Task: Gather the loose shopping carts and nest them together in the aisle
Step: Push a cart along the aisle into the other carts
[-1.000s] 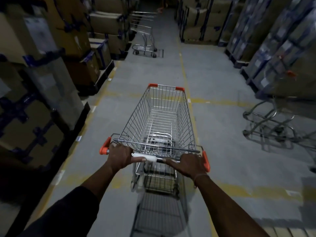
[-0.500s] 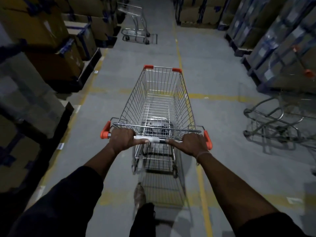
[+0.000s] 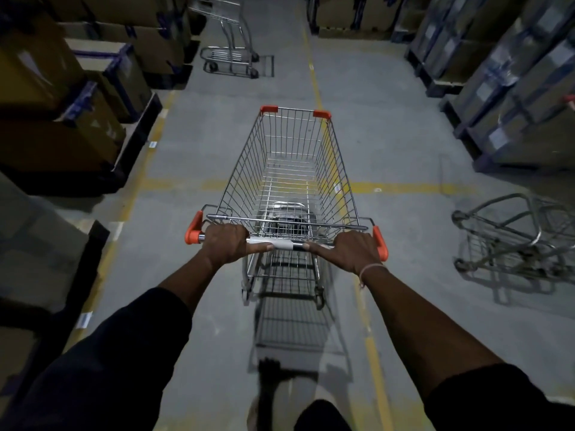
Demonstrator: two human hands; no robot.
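Dim warehouse aisle, grey concrete floor (image 3: 389,126) crossed by worn yellow lines. At centre stands the wire shopping cart (image 3: 292,175), empty, its nose pointing to 12 o'clock. Both hands clench its handle bar (image 3: 281,244): the left hand (image 3: 225,242) near the orange end cap at 9 o'clock, the right hand (image 3: 351,250) near the cap at 3 o'clock, each grip wrapped around the bar with the thumb lying along it.

A second cart (image 3: 230,42) waits well ahead at about 11 o'clock, close to the stacked boxes (image 3: 102,76); another cart (image 3: 513,234) sits at 3 o'clock. The likely risk: the far cart lies left of the present heading, so an off-line approach could jam the baskets askew rather than nest them, or clip the pallets. Wrapped pallet loads (image 3: 510,82) wall the right side.
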